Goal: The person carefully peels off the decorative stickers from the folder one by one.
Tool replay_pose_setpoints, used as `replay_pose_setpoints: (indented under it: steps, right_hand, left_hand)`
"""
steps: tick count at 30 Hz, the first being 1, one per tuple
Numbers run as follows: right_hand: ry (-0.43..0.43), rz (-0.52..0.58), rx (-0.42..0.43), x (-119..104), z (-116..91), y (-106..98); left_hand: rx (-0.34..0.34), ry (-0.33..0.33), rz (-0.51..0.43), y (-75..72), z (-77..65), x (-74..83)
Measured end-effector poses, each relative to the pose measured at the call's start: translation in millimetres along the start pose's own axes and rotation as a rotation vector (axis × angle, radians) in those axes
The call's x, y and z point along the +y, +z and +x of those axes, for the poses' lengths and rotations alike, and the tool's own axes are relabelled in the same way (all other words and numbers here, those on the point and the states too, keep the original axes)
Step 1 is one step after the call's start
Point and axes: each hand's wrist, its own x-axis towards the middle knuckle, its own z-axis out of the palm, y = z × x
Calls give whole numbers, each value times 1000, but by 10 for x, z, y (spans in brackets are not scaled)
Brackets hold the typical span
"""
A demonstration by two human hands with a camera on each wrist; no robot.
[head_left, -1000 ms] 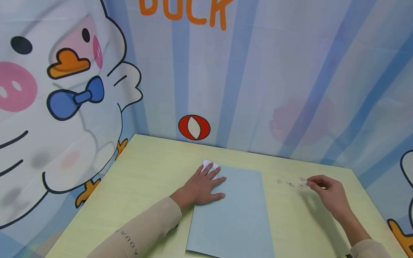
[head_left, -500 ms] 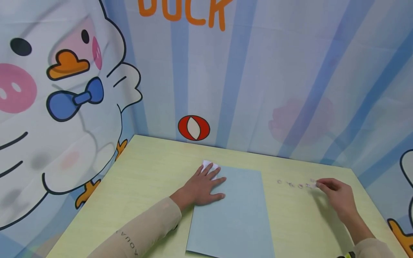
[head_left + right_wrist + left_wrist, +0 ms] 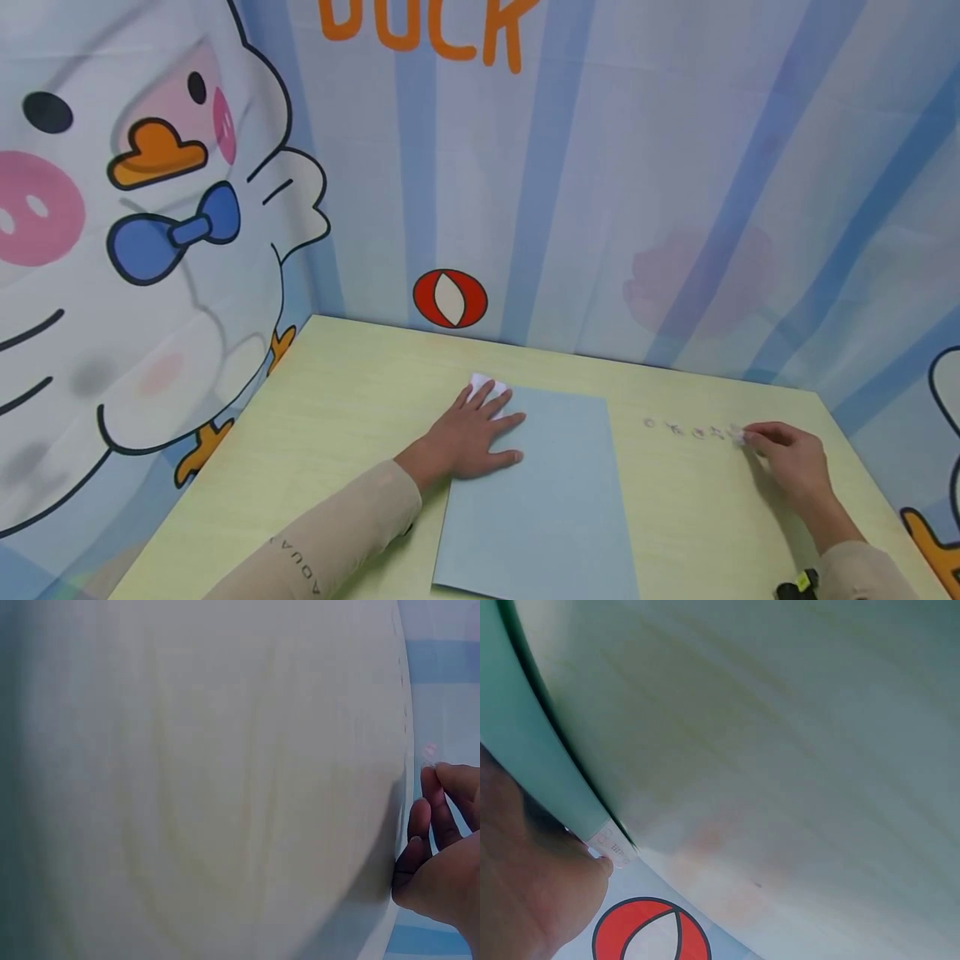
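My left hand lies flat with fingers spread on a thin pale blue board. Its fingers cover part of a small white card at the board's far left corner. Faint print shows on that white card in the left wrist view. Off to the right, my right hand pinches a small clear piece with a pinkish print between thumb and forefinger. This piece is at the right end of a row of several small purplish pieces on the table.
The pale yellow table runs back to a striped blue cloth wall with a printed red ball. A cloth with a big printed duck stands on the left. Another cloth borders the right edge.
My right hand has moved right and slightly nearer, its thumb and forefinger still together. More of the small pieces now show to its left. My left hand has stayed in place.
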Motion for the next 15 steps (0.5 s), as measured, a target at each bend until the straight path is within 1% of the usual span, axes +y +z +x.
replay_pose_setpoints:
  steps: [7, 11, 15]
  right_hand:
    - [102, -12, 0, 6, 38, 4]
    - [108, -17, -12, 10, 52, -6]
    - [105, -26, 2, 12, 64, -4]
  left_hand:
    - [8, 14, -2, -1, 0, -3]
    - [10, 12, -3, -7, -5, -3]
    - [7, 9, -2, -5, -11, -2]
